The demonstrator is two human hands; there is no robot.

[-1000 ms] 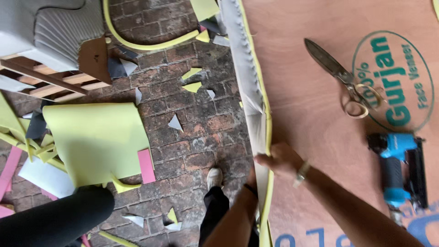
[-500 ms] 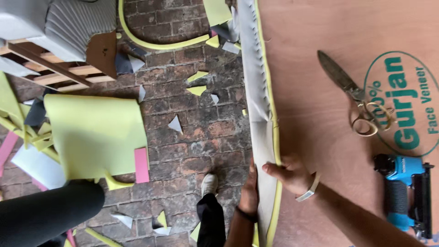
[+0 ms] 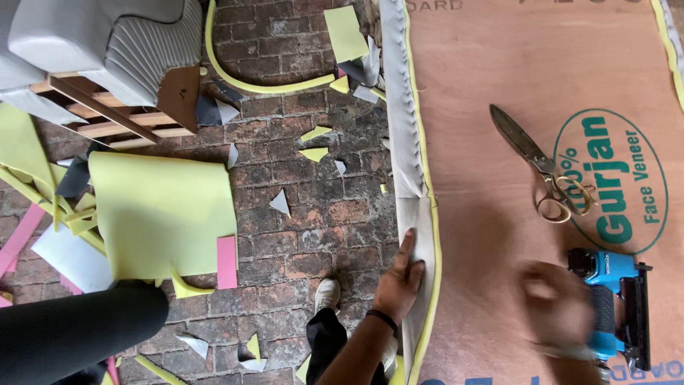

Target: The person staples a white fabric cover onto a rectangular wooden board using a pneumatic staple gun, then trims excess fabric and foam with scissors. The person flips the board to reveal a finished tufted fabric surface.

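Observation:
A large brown plywood board [image 3: 499,235] lies flat, with a strip of grey fabric [image 3: 402,121] pulled over its left edge and yellow foam [image 3: 432,235] showing along it. My left hand [image 3: 401,276] lies flat on the fabric at the board's lower left edge, with a dark band on the wrist. My right hand [image 3: 552,306] is blurred over the board, right beside a blue staple gun [image 3: 614,303]. Its grip cannot be made out. A pair of metal scissors [image 3: 538,164] lies on the board above the gun.
The brick floor [image 3: 306,221] on the left is littered with foam and fabric scraps. A sheet of yellow foam [image 3: 160,214] lies there. A grey padded seat on a wooden frame [image 3: 107,50] stands at top left. A dark trouser leg [image 3: 71,328] is at bottom left. My shoe [image 3: 328,294] is near the board.
My right hand has left the fabric edge and swung right across the board to the blue staple gun. My left hand has stayed on the fabric.

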